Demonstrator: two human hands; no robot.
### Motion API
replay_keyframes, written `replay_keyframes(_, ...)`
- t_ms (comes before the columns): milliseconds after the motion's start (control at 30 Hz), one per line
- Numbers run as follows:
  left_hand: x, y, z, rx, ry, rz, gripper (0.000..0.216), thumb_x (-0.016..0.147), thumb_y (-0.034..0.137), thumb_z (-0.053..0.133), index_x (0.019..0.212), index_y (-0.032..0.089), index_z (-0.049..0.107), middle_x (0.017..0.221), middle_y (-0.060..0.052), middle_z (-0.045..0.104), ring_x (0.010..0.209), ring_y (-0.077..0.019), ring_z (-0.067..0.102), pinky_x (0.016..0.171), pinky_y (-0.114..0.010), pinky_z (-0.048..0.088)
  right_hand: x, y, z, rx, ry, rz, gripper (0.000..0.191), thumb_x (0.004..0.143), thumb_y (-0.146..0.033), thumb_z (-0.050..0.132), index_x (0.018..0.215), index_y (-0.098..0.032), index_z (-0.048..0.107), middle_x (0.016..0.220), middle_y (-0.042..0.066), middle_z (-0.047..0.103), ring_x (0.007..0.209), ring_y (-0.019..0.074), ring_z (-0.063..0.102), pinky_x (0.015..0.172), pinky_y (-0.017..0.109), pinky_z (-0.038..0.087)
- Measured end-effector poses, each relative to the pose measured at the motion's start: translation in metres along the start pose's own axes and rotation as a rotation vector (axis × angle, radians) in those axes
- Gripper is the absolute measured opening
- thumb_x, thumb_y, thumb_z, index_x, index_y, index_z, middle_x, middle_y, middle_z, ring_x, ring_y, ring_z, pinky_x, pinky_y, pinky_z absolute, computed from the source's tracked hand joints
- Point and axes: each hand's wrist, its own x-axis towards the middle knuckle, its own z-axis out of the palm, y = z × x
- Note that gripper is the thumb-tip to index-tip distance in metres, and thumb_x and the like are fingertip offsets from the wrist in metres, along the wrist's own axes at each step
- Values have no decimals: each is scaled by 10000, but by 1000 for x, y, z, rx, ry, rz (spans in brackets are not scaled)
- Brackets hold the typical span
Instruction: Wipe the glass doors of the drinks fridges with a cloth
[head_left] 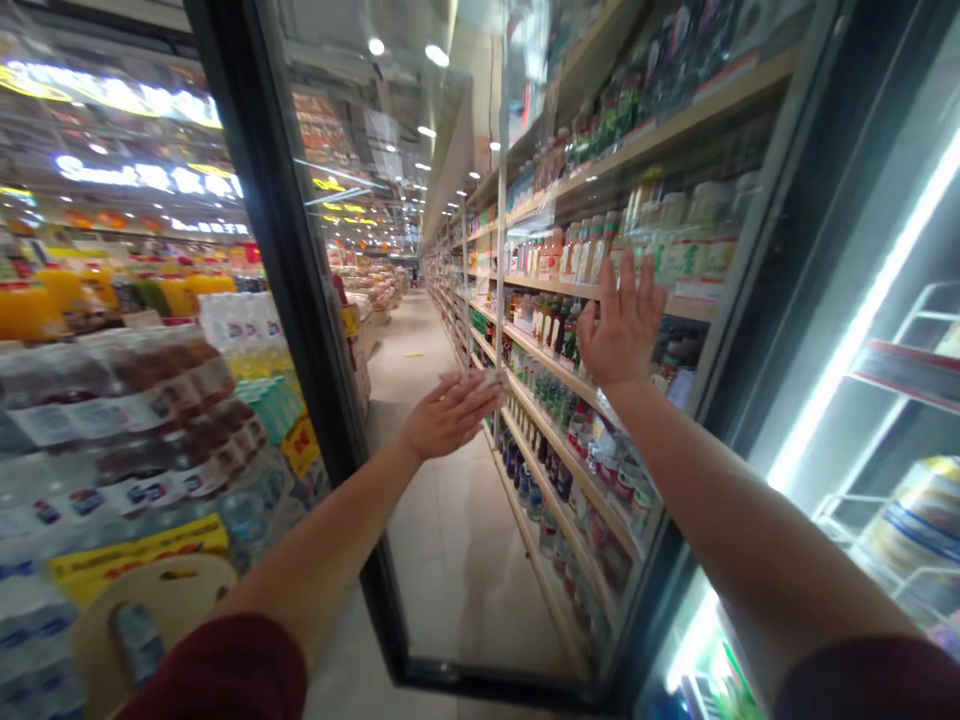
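Note:
A black-framed glass door (450,600) stands open in front of me. My left hand (452,413) lies against the glass, fingers stretched to the right and close together. Beneath those fingers a pale, thin wiping cloth (491,379) peeks out; most of it is covered and its edges are blurred. Higher and to the right, my right hand (624,322) presses flat on the same pane with its fingers spread and nothing in it. Shelves of bottles (592,245) show in the glass behind both hands.
At right is a lit refrigerated cabinet with wire racks (930,300) and a strip light (847,340). Packs of bottled drinks (112,400) are stacked at left, near a beige chair-like object (90,610). A tiled aisle floor (412,330) runs ahead, seen through the pane.

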Motion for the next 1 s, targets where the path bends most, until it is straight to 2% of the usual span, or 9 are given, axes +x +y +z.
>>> replay_keyframes(133, 18, -54, -21, 65, 213, -585, 579, 1044, 367, 272, 1573, 133, 291, 1672, -66, 216, 1565, -252, 47, 1296, -499, 142, 0, 0, -1, -5, 0, 1, 588, 982, -306, 327, 1553, -173, 379, 1625, 131, 362, 1552, 312, 212, 1228, 614, 212)
replay_keyframes(233, 34, -47, -20, 64, 299, -779, 638, 1055, 386, 152, 1574, 16, 189, 1690, -116, 83, 1546, -295, -113, 1282, -575, 89, 0, 0, -1, -5, -8, -2, 596, 981, -306, 333, 1563, -183, 363, 1626, 130, 359, 1551, 319, 218, 1220, 628, 220)
replay_keyframes(300, 41, -16, -11, 9, 231, -625, 625, 1050, 417, 230, 1579, 85, 258, 1684, -87, 155, 1552, -263, -117, 1291, -552, 80, 0, 0, -2, -6, -8, -2, 595, 980, -306, 341, 1560, -178, 371, 1624, 133, 363, 1548, 322, 226, 1219, 629, 225)
replay_keyframes(400, 46, 26, -1, -121, -31, -42, 558, 1021, 442, 381, 1556, 287, 364, 1627, 19, 343, 1569, -176, 67, 1301, -409, 145, 0, 0, -2, -11, 0, -2, 582, 984, -313, 341, 1542, -163, 405, 1618, 130, 377, 1546, 316, 236, 1226, 609, 234)
replay_keyframes(500, 49, 16, -6, -161, -190, 187, 533, 1027, 389, 386, 1557, 342, 350, 1609, 46, 379, 1552, -157, 190, 1294, -375, 150, -1, 0, -2, -11, 7, -3, 582, 987, -320, 340, 1543, -162, 406, 1622, 124, 372, 1550, 314, 225, 1229, 598, 238)
replay_keyframes(733, 47, -58, -30, 46, 381, -899, 611, 1050, 350, 253, 1614, 134, 161, 1691, -131, 133, 1576, -278, 9, 1275, -568, 90, -2, 1, -1, 9, 6, -2, 583, 977, -310, 366, 1539, -162, 413, 1614, 138, 383, 1548, 314, 227, 1229, 601, 233)
replay_keyframes(800, 39, -38, -25, 68, 343, -786, 629, 1043, 363, 292, 1618, 153, 152, 1688, -122, 154, 1574, -277, -18, 1278, -552, 92, -2, 1, -2, 8, 13, -1, 583, 978, -310, 364, 1540, -161, 411, 1616, 138, 380, 1547, 316, 231, 1226, 604, 237)
replay_keyframes(933, 24, -4, -16, -74, -36, 78, 585, 1003, 379, 441, 1573, 344, 316, 1611, 16, 385, 1545, -177, 224, 1290, -372, 155, -2, 0, -3, 1, 17, -5, 581, 983, -313, 355, 1546, -177, 403, 1624, 127, 368, 1548, 314, 230, 1225, 606, 242)
replay_keyframes(1000, 22, -18, -20, -124, -143, 179, 562, 999, 366, 447, 1549, 408, 342, 1580, 61, 429, 1516, -138, 297, 1285, -337, 169, -2, 0, -3, -4, 22, -9, 581, 984, -320, 355, 1543, -174, 407, 1622, 126, 374, 1546, 315, 235, 1226, 599, 244)
